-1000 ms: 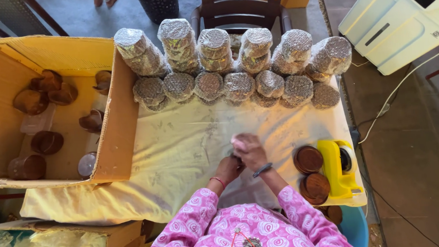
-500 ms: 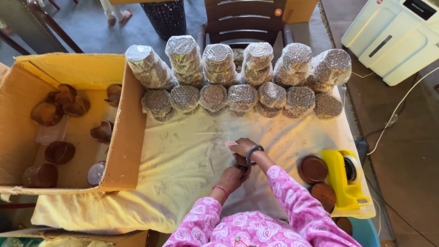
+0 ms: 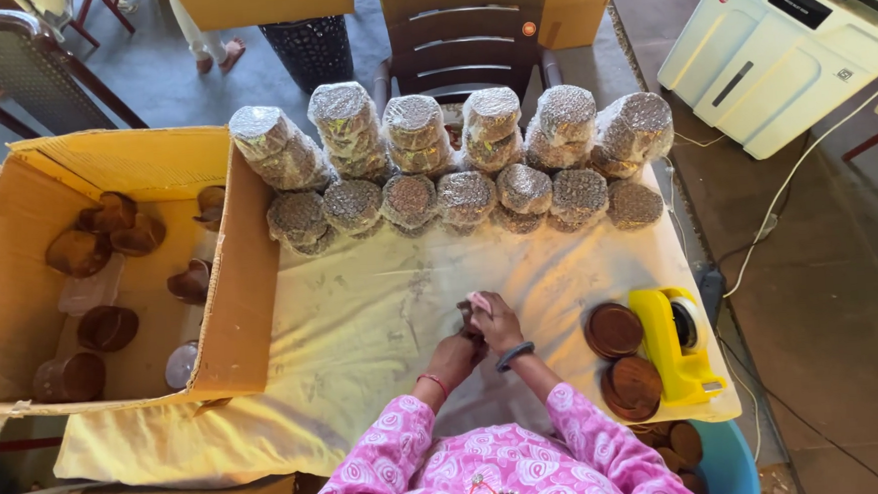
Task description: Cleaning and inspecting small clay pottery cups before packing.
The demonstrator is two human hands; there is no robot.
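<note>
A small pink piece (image 3: 479,302) sits between both hands, at the near middle of the cloth-covered desk (image 3: 362,311). The right hand (image 3: 496,321) closes over it from above, and the left hand (image 3: 457,354) meets it from below. Most of the piece is hidden, so its shape is unclear.

Grey floor (image 3: 842,286), brown chair (image 3: 463,35), sunlit

We see both forearms stretched forward, left hand (image 3: 455,356) and right hand (image 3: 498,322) pressed together, fingers curled closed.
</note>
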